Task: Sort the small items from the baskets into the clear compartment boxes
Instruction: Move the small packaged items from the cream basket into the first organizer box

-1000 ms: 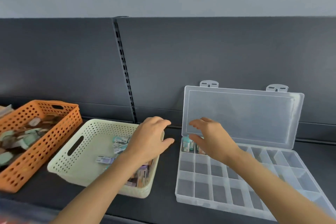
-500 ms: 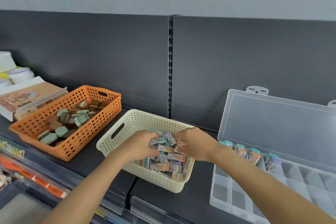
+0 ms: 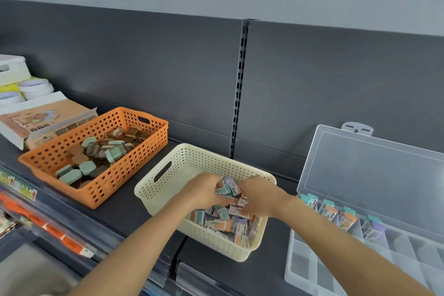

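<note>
Left hand (image 3: 204, 191) and right hand (image 3: 262, 196), close together, each grip small packets (image 3: 217, 222) in the cream basket (image 3: 216, 244) beneath them: the gathering step, I judge. Next, a carry rightward to the clear compartment box (image 3: 310, 264), dropping like with like in its far row.

Soft, even light is spread over everything, and brightness is good. Faint shadow is thrown beneath the cream basket (image 3: 165, 190). A pale sheen is caught on the clear lid (image 3: 372, 175). The left hand (image 3: 204, 191), the right hand (image 3: 263, 196) and the small boxes (image 3: 229, 186) gripped by them are slightly smeared. Straight lines are bowed at the edges; the lower left corner is blurred.
</note>
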`<action>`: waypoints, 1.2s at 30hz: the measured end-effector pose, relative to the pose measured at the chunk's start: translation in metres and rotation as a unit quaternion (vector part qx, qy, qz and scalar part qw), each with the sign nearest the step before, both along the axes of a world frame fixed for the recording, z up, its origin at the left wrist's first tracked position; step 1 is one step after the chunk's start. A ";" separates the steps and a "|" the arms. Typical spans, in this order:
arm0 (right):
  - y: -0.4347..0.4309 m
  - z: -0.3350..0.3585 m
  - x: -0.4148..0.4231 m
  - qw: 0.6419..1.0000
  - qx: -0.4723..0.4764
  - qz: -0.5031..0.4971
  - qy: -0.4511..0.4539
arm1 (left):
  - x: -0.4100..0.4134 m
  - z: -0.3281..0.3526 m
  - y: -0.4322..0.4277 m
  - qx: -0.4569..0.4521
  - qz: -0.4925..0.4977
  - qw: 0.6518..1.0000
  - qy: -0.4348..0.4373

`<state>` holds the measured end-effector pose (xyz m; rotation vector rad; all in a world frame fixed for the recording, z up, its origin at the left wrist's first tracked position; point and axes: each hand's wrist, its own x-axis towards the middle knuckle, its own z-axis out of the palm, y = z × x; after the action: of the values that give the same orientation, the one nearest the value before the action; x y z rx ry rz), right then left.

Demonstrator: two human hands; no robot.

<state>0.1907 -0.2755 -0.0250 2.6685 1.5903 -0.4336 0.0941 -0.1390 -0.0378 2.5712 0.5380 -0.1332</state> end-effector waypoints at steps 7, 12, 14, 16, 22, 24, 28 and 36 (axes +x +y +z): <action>0.002 -0.001 -0.002 0.999 -0.017 0.017 -0.033 | -0.006 0.003 0.014 -0.030 0.002 1.000 0.009; 0.005 -0.002 -0.002 0.998 -0.037 0.025 -0.042 | -0.012 0.004 0.025 -0.041 0.011 0.999 0.015; 0.006 -0.002 -0.001 0.999 -0.037 0.023 -0.029 | -0.012 0.002 0.024 -0.029 -0.007 0.999 0.024; 0.007 0.000 0.000 0.999 -0.035 0.018 -0.014 | -0.012 0.001 0.023 -0.016 -0.018 0.999 0.025; 0.007 0.003 -0.001 0.999 -0.044 0.010 0.011 | -0.013 -0.004 0.021 -0.015 -0.020 1.000 -0.002; 0.006 0.005 0.001 0.999 -0.041 0.010 0.013 | -0.013 -0.005 0.021 -0.006 -0.021 1.000 -0.009; 0.004 0.005 0.000 0.999 -0.030 0.009 0.016 | -0.013 -0.004 0.023 0.005 -0.031 0.999 -0.016; -0.005 0.019 -0.004 0.976 0.173 -0.077 0.106 | -0.015 0.004 0.020 0.014 -0.035 0.995 -0.091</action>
<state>0.1867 -0.2807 -0.0061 3.1176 1.6521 -0.5017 0.0794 -0.1189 -0.0343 2.5956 0.3845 0.0859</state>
